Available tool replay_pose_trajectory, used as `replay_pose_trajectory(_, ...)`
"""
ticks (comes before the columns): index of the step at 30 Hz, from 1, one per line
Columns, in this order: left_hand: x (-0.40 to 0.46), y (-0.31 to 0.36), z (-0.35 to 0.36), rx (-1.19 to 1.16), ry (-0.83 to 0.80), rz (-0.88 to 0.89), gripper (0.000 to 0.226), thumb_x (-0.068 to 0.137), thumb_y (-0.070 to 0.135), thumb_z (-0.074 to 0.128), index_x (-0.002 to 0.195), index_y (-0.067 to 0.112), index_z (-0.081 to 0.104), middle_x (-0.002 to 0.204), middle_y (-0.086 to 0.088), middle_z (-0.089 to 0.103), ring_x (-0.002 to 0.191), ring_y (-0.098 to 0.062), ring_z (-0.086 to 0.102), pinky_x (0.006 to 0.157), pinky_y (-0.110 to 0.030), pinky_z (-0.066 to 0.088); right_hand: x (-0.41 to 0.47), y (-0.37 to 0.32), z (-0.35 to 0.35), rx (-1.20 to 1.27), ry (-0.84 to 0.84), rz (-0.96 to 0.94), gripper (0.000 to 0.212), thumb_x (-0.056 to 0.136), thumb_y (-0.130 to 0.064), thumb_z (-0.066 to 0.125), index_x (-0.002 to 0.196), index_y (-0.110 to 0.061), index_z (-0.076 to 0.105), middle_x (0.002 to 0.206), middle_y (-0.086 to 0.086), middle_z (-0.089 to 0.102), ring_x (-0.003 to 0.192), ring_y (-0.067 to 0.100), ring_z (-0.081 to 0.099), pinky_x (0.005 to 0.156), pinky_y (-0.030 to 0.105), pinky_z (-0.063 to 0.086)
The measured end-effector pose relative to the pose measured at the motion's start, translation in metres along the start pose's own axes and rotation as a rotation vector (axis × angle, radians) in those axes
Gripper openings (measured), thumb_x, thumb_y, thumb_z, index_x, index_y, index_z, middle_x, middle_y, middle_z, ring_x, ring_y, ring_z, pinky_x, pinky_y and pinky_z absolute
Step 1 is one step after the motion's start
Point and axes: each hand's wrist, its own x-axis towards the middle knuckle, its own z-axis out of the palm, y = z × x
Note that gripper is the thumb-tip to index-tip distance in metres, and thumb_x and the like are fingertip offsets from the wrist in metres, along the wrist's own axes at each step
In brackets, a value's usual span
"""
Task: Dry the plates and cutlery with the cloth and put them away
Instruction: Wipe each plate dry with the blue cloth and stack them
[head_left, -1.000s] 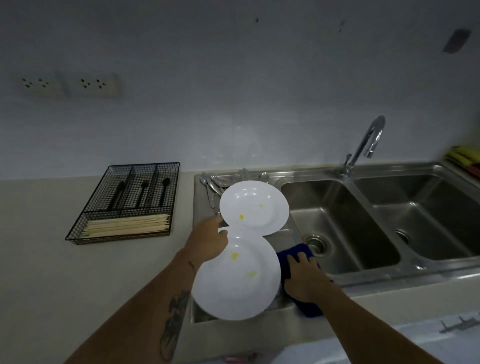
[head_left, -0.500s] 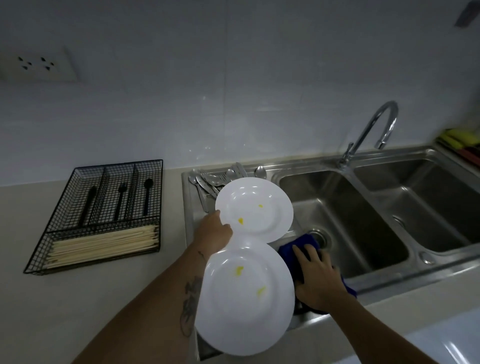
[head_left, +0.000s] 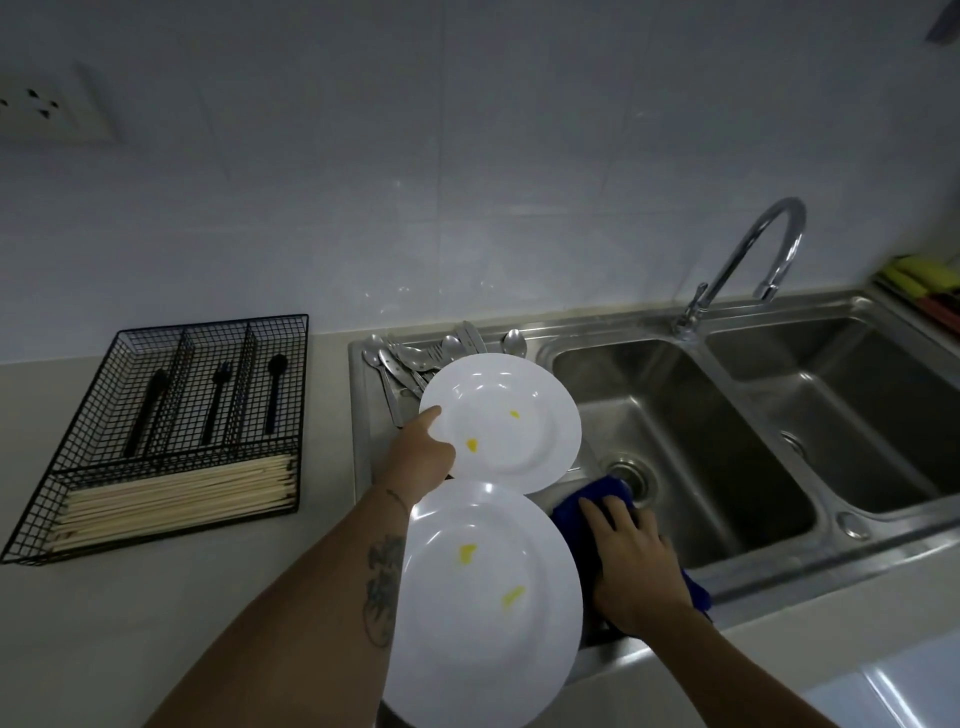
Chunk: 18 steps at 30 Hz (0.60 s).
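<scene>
Plates come first: two white ones sit on the steel drainboard (head_left: 363, 415) left of the sink, and both show small yellow marks. The left hand (head_left: 418, 457) reaches forward to the far plate (head_left: 501, 428), its thumb over the plate's left rim and the fingers hidden beneath, so it appears to grip that edge, probably to lift the plate toward the cloth. The near plate (head_left: 488, 597) overlaps the left forearm in the view; whether it lies flat or leans cannot be told. The right hand (head_left: 631, 566) lies spread, fingers fairly straight, on the blue cloth (head_left: 597, 496), which is bunched at the near left edge of the left basin (head_left: 727, 467). It seems to be gathering the cloth so wiping can start once a plate is raised. Neither plate looks dried yet, so the task is judged to be at its start.

Farther off, loose spoons and forks (head_left: 415, 358) are heaped at the far end of the drainboard, just behind the far plate, waiting their turn. Well to the left on the counter stands a black wire cutlery tray (head_left: 171, 431). It holds dark utensils in its far compartments and pale chopsticks across the near one, and is the likely home for the cutlery. A curved tap (head_left: 748, 260) rises behind the basins.
</scene>
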Motion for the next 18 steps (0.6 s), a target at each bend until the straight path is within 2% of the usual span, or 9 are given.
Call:
replay_pose_trajectory(2,0.005,-0.002,0.0,-0.064,-0.004,-0.002,0.069,0.086,-0.002,0.044,0.149,0.024,0.039,0.145,-0.009,0.046,0.122,-0.028,0.051,0.075,-0.023,0.051,0.003,0.003,-0.002,0.043,0.01,0.007,0.076,0.084,-0.029,0.057,0.149,-0.03,0.017,0.152,-0.003,0.022,0.133,0.028,0.028,0.106,0.042,0.038)
replay_pose_trajectory(4,0.007,-0.002,-0.001,-0.123,-0.006,-0.016,0.067,0.086,-0.003,0.043,0.147,0.024,0.041,0.144,-0.009,0.047,0.121,-0.028,0.051,0.087,-0.03,0.048,0.006,0.003,-0.005,0.096,0.038,0.03,0.073,0.083,-0.022,0.053,0.149,-0.028,0.022,0.151,-0.003,0.026,0.129,0.027,0.032,0.1,0.04,0.043)
replay_pose_trajectory(6,0.01,-0.002,-0.002,-0.167,-0.001,-0.026,0.067,0.086,-0.004,0.041,0.147,0.024,0.042,0.141,-0.008,0.048,0.116,-0.026,0.051,0.087,-0.03,0.047,0.01,0.003,-0.008,0.157,0.064,0.064,0.072,0.083,-0.018,0.051,0.149,-0.027,0.025,0.15,-0.003,0.029,0.127,0.028,0.034,0.097,0.039,0.045)
replay_pose_trajectory(10,0.01,-0.001,-0.002,-0.255,0.047,-0.033,0.067,0.087,-0.007,0.036,0.145,0.025,0.045,0.125,-0.003,0.05,0.106,-0.024,0.051,0.086,-0.032,0.049,0.013,0.001,-0.013,0.279,0.125,0.106,0.068,0.083,-0.013,0.052,0.148,-0.023,0.032,0.146,0.0,0.038,0.124,0.029,0.039,0.101,0.04,0.043)
replay_pose_trajectory(15,0.007,0.003,-0.003,-0.253,0.135,0.022,0.07,0.083,-0.006,0.038,0.143,0.027,0.048,0.126,-0.003,0.056,0.106,-0.024,0.054,0.094,-0.037,0.051,0.019,-0.004,-0.029,0.403,0.3,0.082,0.063,0.078,-0.012,0.054,0.139,-0.021,0.044,0.13,0.0,0.051,0.111,0.028,0.049,0.095,0.042,0.047)
replay_pose_trajectory(18,0.003,0.01,-0.006,-0.261,0.206,0.058,0.071,0.081,-0.008,0.04,0.142,0.026,0.049,0.128,-0.007,0.057,0.107,-0.026,0.055,0.094,-0.039,0.052,0.025,-0.014,-0.051,0.373,0.392,0.02,0.062,0.079,-0.013,0.056,0.14,-0.02,0.043,0.129,-0.001,0.049,0.108,0.024,0.048,0.093,0.041,0.048)
